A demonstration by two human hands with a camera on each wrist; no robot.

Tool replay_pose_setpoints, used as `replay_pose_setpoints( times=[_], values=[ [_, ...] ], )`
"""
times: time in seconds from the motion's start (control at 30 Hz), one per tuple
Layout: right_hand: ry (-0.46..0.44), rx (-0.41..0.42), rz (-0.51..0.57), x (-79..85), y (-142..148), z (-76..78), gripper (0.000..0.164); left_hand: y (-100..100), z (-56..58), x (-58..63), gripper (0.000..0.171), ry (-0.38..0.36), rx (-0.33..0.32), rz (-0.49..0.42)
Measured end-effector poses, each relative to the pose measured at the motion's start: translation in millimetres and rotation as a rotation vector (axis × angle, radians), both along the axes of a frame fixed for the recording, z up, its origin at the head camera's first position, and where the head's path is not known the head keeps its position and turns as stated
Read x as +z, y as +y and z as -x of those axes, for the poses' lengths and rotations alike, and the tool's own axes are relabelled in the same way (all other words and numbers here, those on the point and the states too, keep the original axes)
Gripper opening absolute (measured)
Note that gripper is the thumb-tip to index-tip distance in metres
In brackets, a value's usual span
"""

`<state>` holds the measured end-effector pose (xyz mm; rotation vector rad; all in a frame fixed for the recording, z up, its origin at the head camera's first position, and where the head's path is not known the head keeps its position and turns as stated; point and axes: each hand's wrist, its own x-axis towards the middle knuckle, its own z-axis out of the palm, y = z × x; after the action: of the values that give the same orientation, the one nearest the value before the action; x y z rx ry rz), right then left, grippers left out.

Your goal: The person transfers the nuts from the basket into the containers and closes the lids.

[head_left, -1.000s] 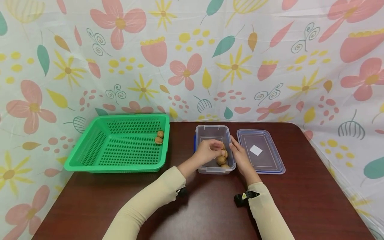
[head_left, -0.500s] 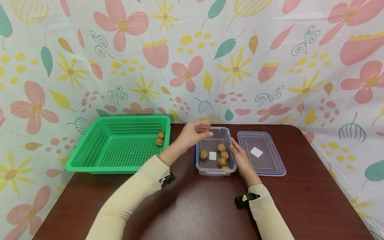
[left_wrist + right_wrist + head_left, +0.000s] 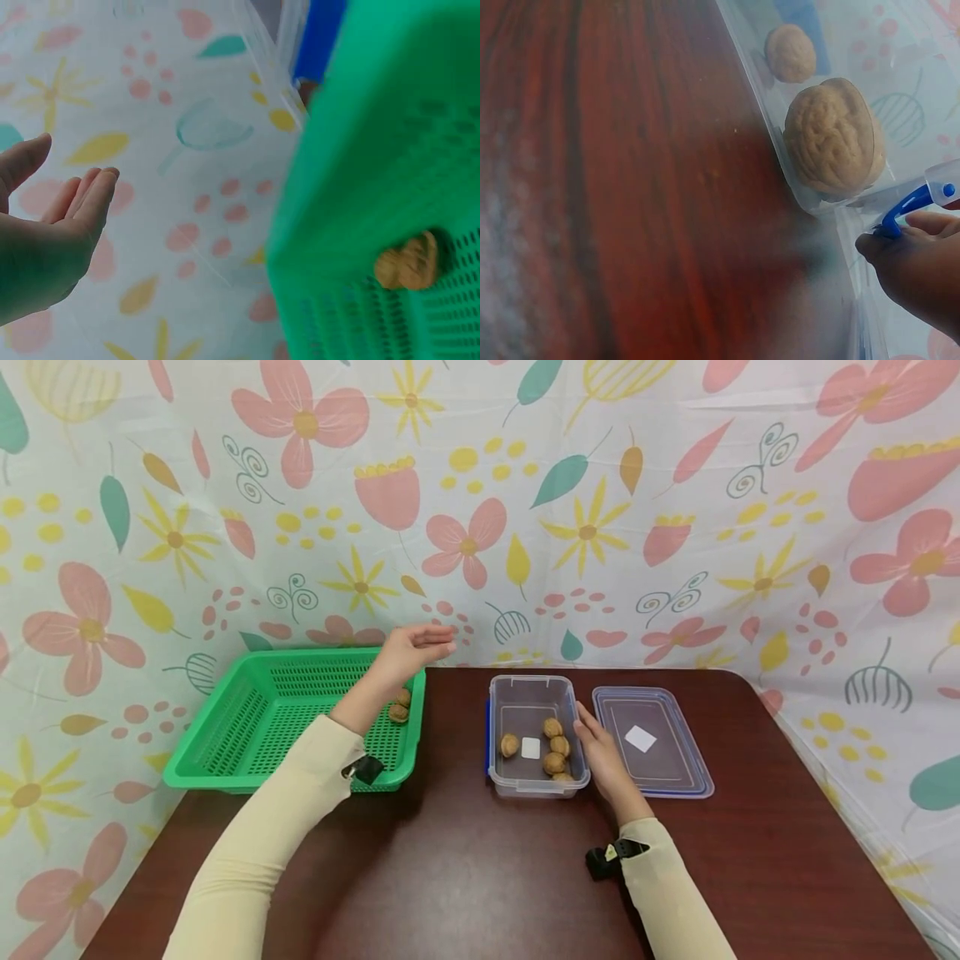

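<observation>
My left hand (image 3: 411,652) hangs above the right back corner of the green basket (image 3: 174,768), fingers extended and nothing in its grasp. Two walnuts (image 3: 399,713) sit inside that basket by its right wall; the left wrist view shows them as brown walnuts (image 3: 407,261) below the hand. To the right, a clear plastic container (image 3: 534,787) holds one walnut (image 3: 509,745) at its left and several walnuts (image 3: 558,745) along its right side. My right hand (image 3: 603,756) holds that container's right side, its thumb at a blue-edged clip (image 3: 911,208) in the right wrist view.
A clear lid (image 3: 678,752) with a blue seal and a white square label lies right of the container. Behind the brown table (image 3: 480,877) hangs a flower-print cloth (image 3: 465,485). A blue clip (image 3: 487,735) shows on the container's left side.
My left hand has left the container, where it was among the walnuts, and moved left to the basket. A walnut now shows at the container's left. My right hand stays in place.
</observation>
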<state>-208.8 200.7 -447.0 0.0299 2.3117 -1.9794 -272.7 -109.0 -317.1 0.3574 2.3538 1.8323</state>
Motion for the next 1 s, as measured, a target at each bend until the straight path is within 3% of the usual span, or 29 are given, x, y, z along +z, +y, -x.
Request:
replay_pose_setpoints(
  times=[0.23, 0.33, 0.57, 0.8, 1.0],
  values=[
    [0.004, -0.01, 0.007, -1.2, 0.7, 1.1, 0.05, -29.2, 20.9, -13.9, 0.044, -0.121, 0.066, -0.103],
    [0.003, -0.014, 0.014, -11.3, 5.1, 7.5, 0.051, -43.3, 31.5, -23.5, 0.047, -0.161, 0.088, -0.132],
    [0.031, -0.015, -0.022, -30.7, 9.0, 16.4, 0.051, -72.9, 49.0, -39.8, 0.052, -0.291, 0.063, -0.216],
    [0.022, -0.021, 0.003, -23.8, 5.4, 11.3, 0.051, -94.8, 59.6, -51.0, 0.052, -0.384, -0.046, -0.102],
    [0.042, -0.02, -0.019, -33.9, 8.7, 16.1, 0.052, -103.5, 67.2, -66.1, 0.048, -0.42, -0.092, 0.011]
  ],
)
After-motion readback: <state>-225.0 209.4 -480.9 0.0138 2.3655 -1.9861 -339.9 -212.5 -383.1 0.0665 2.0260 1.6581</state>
